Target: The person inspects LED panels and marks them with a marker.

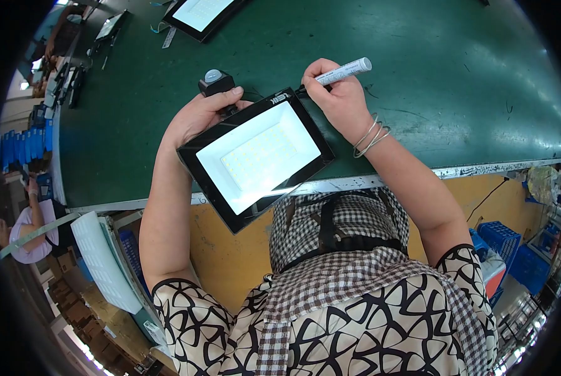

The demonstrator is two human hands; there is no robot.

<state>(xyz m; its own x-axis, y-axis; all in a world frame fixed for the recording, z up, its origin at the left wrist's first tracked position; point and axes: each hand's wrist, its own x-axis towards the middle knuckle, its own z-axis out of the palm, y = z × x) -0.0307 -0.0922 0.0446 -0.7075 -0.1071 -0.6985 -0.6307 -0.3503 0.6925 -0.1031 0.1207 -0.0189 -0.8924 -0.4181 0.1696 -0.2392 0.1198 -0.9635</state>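
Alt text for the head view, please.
A person's left hand steadies a black-framed LED floodlight with a domed sensor at its top edge, while the right hand holds a marker pen beside its corner, at a green worktable.

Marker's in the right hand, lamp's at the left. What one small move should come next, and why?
Probably use the left hand to ease the lamp farther over the table. In this view, its near corner juts past the table's edge, and the right hand is occupied with the marker.
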